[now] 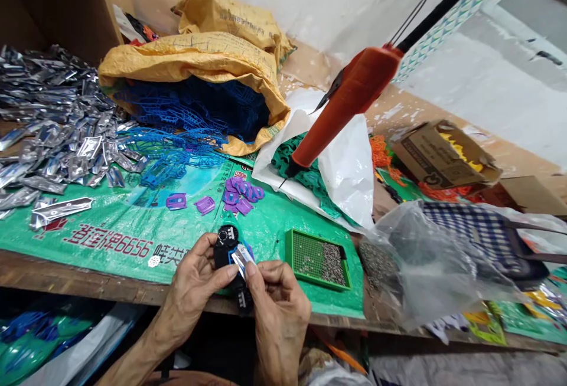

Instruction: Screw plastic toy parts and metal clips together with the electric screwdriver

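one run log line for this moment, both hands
left hand: holds black part | right hand: holds silver piece against it | nearby: green tray, purple pieces | hanging: orange screwdriver

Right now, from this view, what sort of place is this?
Probably a small assembly workshop: an orange tool, likely a power screwdriver, hangs above the bench, silver parts lie heaped, and a green tray holds small metallic pieces.

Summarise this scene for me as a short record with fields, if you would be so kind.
Left hand: holds the black part
Right hand: pinches a silver piece at the black part
Beyond hands: loose purple pieces
Right side: green tray with small metal bits
Left side: silver pile
Back: yellow sack holding blue parts
Hanging: red tool
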A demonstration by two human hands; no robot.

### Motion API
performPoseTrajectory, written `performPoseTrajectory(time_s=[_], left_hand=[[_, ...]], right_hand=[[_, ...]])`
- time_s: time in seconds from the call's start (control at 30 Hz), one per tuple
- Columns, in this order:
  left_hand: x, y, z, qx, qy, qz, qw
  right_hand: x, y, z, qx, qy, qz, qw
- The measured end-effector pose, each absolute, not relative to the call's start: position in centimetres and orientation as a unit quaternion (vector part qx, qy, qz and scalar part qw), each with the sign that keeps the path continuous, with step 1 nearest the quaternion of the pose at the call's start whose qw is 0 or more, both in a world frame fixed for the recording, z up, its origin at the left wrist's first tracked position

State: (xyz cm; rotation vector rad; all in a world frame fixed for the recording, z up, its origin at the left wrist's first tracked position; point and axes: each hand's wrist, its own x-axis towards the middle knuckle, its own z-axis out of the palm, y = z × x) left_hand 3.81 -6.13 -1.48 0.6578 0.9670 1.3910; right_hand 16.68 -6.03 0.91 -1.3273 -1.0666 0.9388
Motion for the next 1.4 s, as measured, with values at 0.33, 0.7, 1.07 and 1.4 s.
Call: performPoseTrajectory(time_s=[0.33,0.7,1.07,1.4], left_hand=[[3.7,-6.3,-1.3,0.299,0.418,0.588,0.625],[4.1,-6.4,-1.1,0.299,0.435,0.591,0.610],[4.0,-6.4,-1.6,0.314,0.412,0.582,0.627],[4.5,-5.7,-1.7,0.327,0.457,0.587,0.583]], right_hand=[[16.9,-6.1,1.8,-0.576,-0.434,0.413,0.556],[16.9,-6.2,1.9,-0.599,-0.432,0.409,0.535],[16.8,-6.4,1.1,-0.619,-0.502,0.313,0.516],[15.9,-6.6,1.5,-0.592,-0.690,-0.001,0.416]])
